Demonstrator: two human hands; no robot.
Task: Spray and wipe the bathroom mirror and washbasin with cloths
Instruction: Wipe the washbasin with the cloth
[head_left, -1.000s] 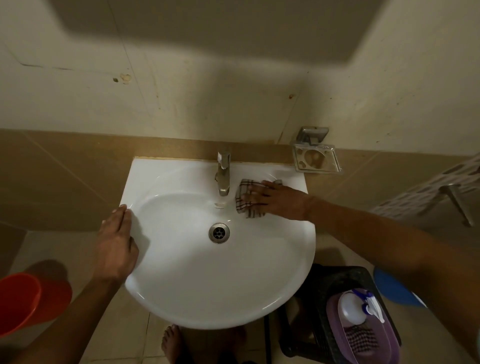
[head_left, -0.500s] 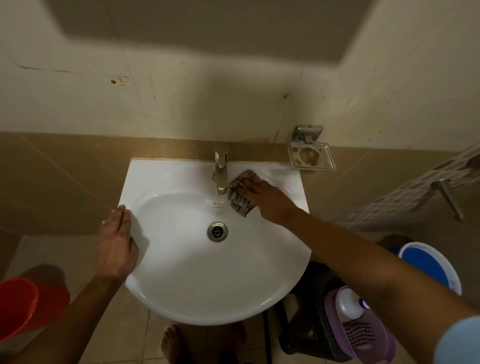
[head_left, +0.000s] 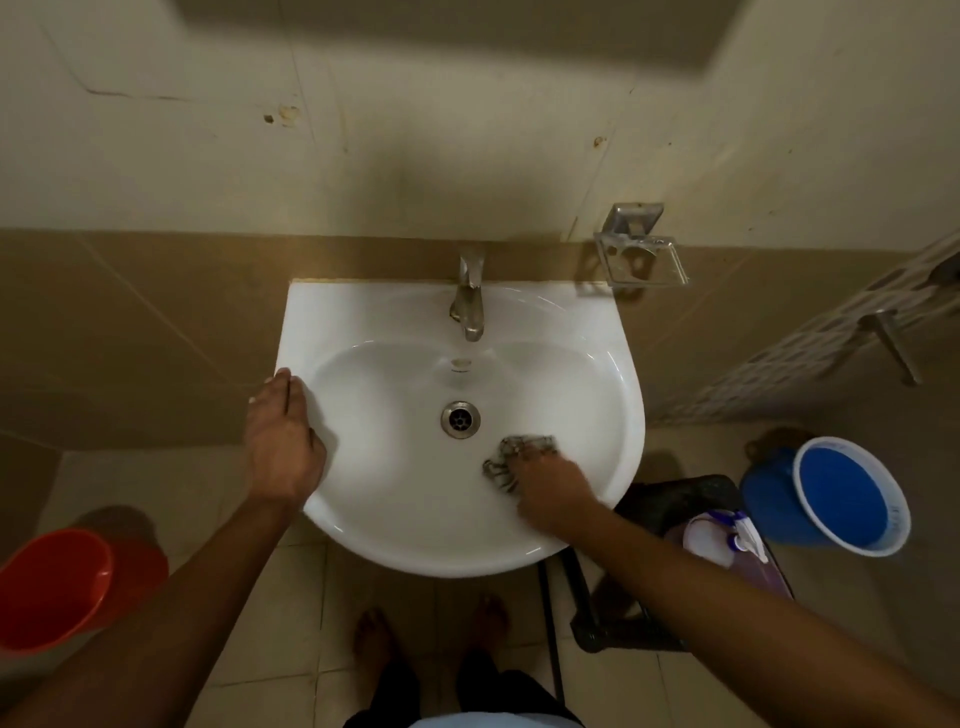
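Observation:
The white washbasin (head_left: 395, 525) hangs on the tiled wall, with a metal tap (head_left: 469, 296) at its back and a drain (head_left: 460, 419) in the middle. My right hand (head_left: 548, 491) presses a checked cloth (head_left: 511, 453) onto the bowl's near right slope, just right of the drain; the hand and cloth are blurred. My left hand (head_left: 283, 441) rests flat on the basin's left rim with straight fingers. A white spray bottle (head_left: 719, 535) lies in a purple tub (head_left: 748, 569) at the lower right. The mirror is out of view.
A metal soap holder (head_left: 641, 257) is fixed to the wall right of the tap. The purple tub sits on a black stool (head_left: 654, 504) by the basin's right side. A blue bucket (head_left: 847, 499) stands at the right, a red bucket (head_left: 57, 584) at the left. My bare feet (head_left: 431, 631) are under the basin.
My right hand has swept the cloth from beside the tap down into the bowl's near right part. The left hand has stayed on the rim. The view has shifted a little.

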